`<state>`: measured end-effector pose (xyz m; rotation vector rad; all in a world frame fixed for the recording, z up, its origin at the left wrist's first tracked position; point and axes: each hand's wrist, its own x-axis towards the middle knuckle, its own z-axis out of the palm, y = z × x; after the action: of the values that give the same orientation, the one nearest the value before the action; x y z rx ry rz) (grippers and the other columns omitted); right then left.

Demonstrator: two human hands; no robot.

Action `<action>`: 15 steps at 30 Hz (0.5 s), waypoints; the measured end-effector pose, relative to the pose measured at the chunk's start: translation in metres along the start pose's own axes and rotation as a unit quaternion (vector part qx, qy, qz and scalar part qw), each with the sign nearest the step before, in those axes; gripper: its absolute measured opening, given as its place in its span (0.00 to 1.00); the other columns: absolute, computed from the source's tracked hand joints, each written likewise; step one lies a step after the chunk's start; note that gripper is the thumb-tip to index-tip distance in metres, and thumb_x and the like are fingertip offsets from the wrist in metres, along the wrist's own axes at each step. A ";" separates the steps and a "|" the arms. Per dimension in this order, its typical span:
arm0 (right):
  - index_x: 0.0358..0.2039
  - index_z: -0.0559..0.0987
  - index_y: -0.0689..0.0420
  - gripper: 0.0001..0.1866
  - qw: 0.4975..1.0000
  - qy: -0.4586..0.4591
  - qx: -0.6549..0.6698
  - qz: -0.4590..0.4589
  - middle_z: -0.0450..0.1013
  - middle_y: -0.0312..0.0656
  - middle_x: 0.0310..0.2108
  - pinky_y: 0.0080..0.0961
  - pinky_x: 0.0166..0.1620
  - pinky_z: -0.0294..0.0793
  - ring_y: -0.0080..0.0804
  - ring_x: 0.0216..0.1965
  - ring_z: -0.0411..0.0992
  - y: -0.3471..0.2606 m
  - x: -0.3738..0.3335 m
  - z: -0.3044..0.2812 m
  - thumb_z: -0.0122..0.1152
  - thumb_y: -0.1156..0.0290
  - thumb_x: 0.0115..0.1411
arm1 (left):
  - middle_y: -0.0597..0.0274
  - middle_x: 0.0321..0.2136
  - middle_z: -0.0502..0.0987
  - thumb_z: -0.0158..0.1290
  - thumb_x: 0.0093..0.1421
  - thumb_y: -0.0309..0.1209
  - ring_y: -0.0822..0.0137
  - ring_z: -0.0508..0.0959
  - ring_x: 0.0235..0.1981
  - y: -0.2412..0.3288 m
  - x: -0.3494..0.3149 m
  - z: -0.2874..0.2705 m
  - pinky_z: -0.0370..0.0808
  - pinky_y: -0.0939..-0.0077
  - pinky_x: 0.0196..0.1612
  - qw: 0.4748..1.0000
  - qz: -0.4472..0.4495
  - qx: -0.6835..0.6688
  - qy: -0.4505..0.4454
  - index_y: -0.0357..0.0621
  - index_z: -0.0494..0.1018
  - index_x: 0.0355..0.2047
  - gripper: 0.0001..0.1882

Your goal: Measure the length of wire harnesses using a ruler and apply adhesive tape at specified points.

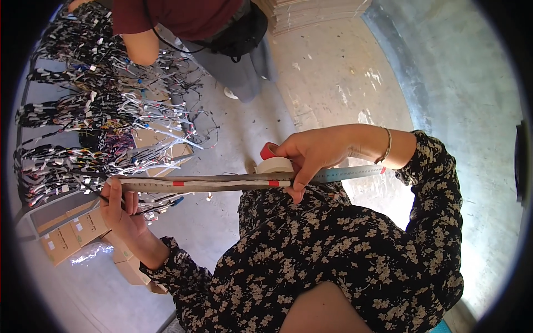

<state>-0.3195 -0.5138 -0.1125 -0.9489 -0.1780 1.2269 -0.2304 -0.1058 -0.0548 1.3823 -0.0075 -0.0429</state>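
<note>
A steel ruler (355, 173) spans the space before my chest. Along it runs a white cable (222, 183) with two red bands on it, stretched between my hands. My left hand (125, 213) is closed at the left end, pinching the cable against the ruler; dark wires trail out beside its fingers. My right hand (316, 152) grips cable and ruler together, thumb in front, and the ruler sticks out beyond it to the right. A white tape roll (273, 165) and a red tape roll (268, 150) sit against the right hand's fingers; how they are held is partly hidden.
Many bundled wire harnesses (100, 111) hang on a rack at the left. Cardboard boxes (72, 233) stand below it, beside clear plastic wrap (91, 252). Another person (189, 28) stands at the far side by the rack. Stacked cardboard (316, 14) lies at the back.
</note>
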 end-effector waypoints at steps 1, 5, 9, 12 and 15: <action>0.51 0.68 0.70 0.24 1.000 -0.004 -0.005 0.001 0.77 0.45 0.37 0.30 0.52 0.77 0.34 0.42 0.79 0.001 0.001 0.000 0.64 0.84 0.55 | 0.73 0.17 0.68 0.51 0.66 0.26 0.84 0.52 0.09 0.002 -0.002 0.002 0.45 0.86 0.12 1.000 -0.004 0.010 0.010 0.38 0.73 0.33 0.05; 0.53 0.67 0.69 0.24 0.999 -0.005 0.041 0.006 0.76 0.46 0.36 0.29 0.50 0.78 0.33 0.40 0.79 0.004 0.004 0.004 0.61 0.85 0.57 | 0.74 0.16 0.65 0.51 0.67 0.27 0.84 0.53 0.10 0.004 -0.009 0.003 0.45 0.86 0.12 1.000 0.002 0.018 0.020 0.36 0.74 0.35 0.06; 0.46 0.71 0.69 0.20 0.998 -0.009 0.065 -0.013 0.75 0.42 0.31 0.22 0.40 0.79 0.28 0.34 0.77 -0.001 0.009 0.012 0.65 0.81 0.54 | 0.75 0.16 0.65 0.52 0.66 0.26 0.84 0.53 0.10 0.007 -0.020 0.002 0.45 0.85 0.12 1.000 -0.009 0.018 0.023 0.38 0.74 0.33 0.05; 0.46 0.71 0.68 0.20 0.999 -0.026 0.043 -0.020 0.74 0.40 0.30 0.20 0.34 0.75 0.25 0.30 0.74 -0.015 0.023 0.018 0.67 0.78 0.55 | 0.75 0.16 0.65 0.53 0.64 0.25 0.84 0.53 0.10 0.009 -0.030 0.013 0.45 0.84 0.13 0.998 -0.025 0.025 0.058 0.42 0.72 0.30 0.05; 0.55 0.66 0.65 0.30 0.999 -0.021 -0.029 0.032 0.75 0.40 0.31 0.18 0.28 0.73 0.22 0.25 0.73 -0.031 0.040 0.019 0.70 0.77 0.53 | 0.75 0.16 0.65 0.56 0.61 0.24 0.84 0.56 0.12 0.006 -0.041 0.022 0.47 0.85 0.14 0.992 -0.007 0.009 0.123 0.52 0.64 0.23 0.14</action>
<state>-0.2929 -0.4706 -0.0936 -0.9869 -0.2187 1.3073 -0.2720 -0.1250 -0.0435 1.3989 0.2078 0.1165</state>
